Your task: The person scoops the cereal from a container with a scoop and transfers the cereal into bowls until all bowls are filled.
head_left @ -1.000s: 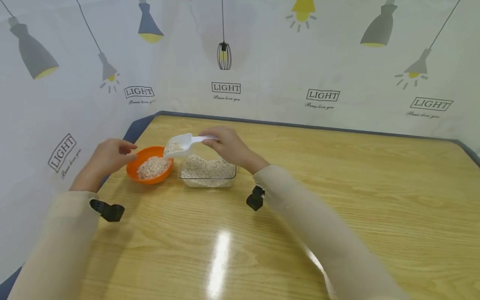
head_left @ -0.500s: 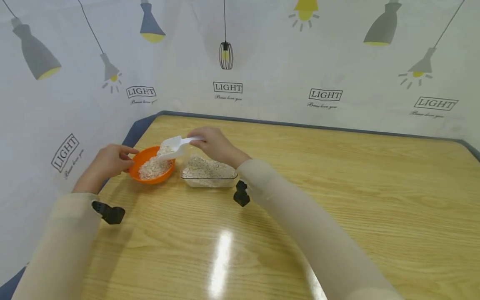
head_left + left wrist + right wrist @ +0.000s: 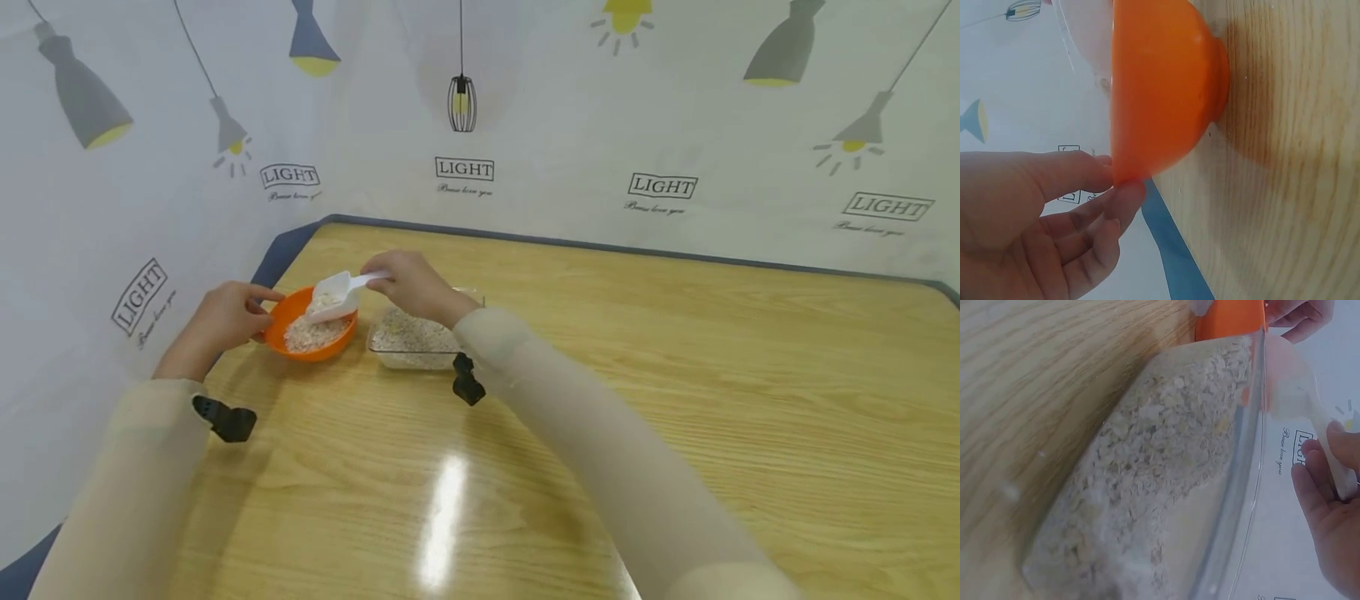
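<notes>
Near the far left corner of the wooden table (image 3: 675,358), your left hand (image 3: 221,317) pinches the left rim of the round orange bowl (image 3: 1163,94); your right hand (image 3: 411,285) grips the white plastic scoop (image 3: 341,290), long axis slanting down leftward over it.

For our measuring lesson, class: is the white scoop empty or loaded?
Loaded, at least partly: the head view shows pale flakes inside the white scoop, which the right hand holds over the orange bowl.

So the left arm (image 3: 123,483) reaches forward, left hand (image 3: 225,319) pinching, thumb (image 3: 1069,174) opposite fingertips (image 3: 1127,200). Right arm (image 3: 600,442) slants way over leftward (kinda long reach tbh), right hand (image 3: 408,286) gripping with curled fingers (image 3: 1313,487).
</notes>
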The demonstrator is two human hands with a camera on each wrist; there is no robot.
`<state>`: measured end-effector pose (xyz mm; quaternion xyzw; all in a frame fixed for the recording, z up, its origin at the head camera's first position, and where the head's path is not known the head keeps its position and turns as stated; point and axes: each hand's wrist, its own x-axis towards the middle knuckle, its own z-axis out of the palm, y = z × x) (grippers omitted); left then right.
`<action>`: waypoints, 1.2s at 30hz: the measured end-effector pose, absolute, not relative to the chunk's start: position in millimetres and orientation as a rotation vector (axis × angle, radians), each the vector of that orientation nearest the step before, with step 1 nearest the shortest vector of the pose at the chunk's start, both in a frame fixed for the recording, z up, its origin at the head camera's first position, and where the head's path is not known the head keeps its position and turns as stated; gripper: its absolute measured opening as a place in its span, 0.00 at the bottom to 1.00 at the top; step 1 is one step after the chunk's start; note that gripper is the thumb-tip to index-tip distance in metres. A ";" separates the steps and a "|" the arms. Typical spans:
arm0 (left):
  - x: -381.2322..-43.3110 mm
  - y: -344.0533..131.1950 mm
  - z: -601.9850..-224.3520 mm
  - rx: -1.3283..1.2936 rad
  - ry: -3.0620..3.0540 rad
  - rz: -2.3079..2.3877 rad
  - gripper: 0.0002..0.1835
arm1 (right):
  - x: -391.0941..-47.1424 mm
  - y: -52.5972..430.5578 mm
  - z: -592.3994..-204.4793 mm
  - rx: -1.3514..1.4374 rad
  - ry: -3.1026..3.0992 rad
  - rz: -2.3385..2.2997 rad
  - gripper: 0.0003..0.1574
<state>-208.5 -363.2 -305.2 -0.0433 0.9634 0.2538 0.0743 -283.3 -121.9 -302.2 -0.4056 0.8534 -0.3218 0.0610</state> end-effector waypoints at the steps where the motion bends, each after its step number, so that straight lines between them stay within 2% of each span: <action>1: -209.0 -363.5 -305.7 -0.135 2.889 0.767 0.21 | -283.4 -123.8 -302.7 -1.227 2.580 -0.967 0.17; 21: -208.7 -363.6 -306.1 -0.148 2.886 0.778 0.21 | -269.1 -148.8 -293.2 -1.137 2.599 -1.013 0.17; 36: -206.6 -361.7 -304.9 -0.157 2.888 0.783 0.22 | -265.1 -146.2 -283.2 -1.176 2.647 -1.017 0.16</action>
